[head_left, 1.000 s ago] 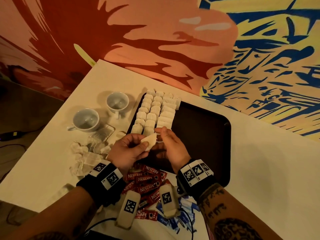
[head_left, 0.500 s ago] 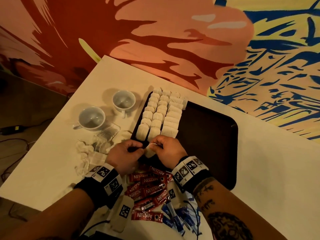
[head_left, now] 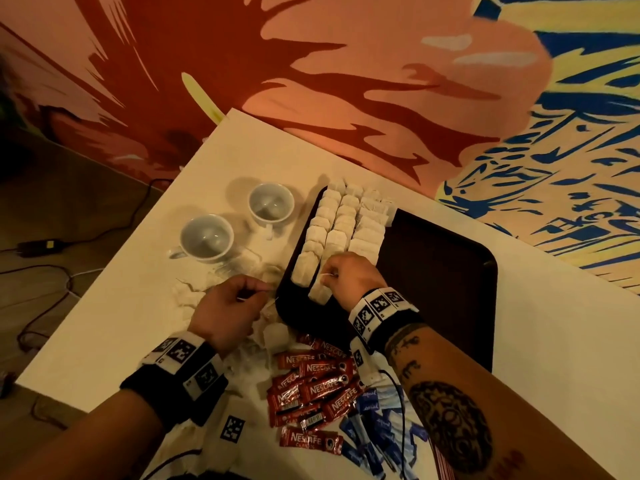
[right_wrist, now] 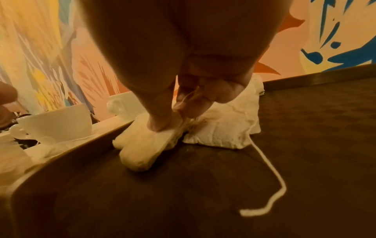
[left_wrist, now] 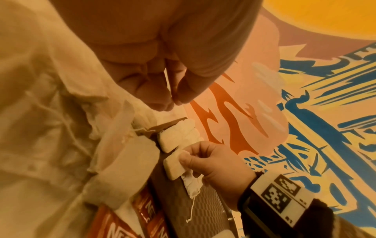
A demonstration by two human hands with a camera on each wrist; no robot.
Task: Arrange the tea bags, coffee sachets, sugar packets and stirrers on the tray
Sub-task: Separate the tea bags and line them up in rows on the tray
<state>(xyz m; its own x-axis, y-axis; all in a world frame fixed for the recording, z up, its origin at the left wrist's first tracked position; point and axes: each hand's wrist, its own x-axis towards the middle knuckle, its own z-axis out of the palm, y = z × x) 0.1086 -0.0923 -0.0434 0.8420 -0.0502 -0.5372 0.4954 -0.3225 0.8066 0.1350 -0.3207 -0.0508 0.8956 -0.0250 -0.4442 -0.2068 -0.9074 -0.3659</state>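
A dark tray (head_left: 433, 271) lies on the white table, with three rows of tea bags (head_left: 343, 220) at its left end. My right hand (head_left: 334, 277) pinches one tea bag (head_left: 319, 291) at the near end of the middle row. The thumb presses it onto the tray floor (right_wrist: 223, 185), and its string (right_wrist: 272, 173) trails loose. My left hand (head_left: 256, 294) hovers over loose tea bags (head_left: 273, 336) left of the tray. Its thumb and forefinger tips meet (left_wrist: 175, 100), and I see nothing clearly between them. Red coffee sachets (head_left: 318, 386) and blue sugar packets (head_left: 370, 420) lie near me.
Two white cups (head_left: 206, 238) (head_left: 271, 203) stand left of the tray, beyond the loose tea bags. The tray's right part is bare. The table's left edge (head_left: 114, 268) drops to a floor with cables. A painted wall runs behind the table.
Both hands held one tea bag above the tray's near edge. It now lies on the tray under my right hand, and my left hand has let go and moved left over the loose pile.
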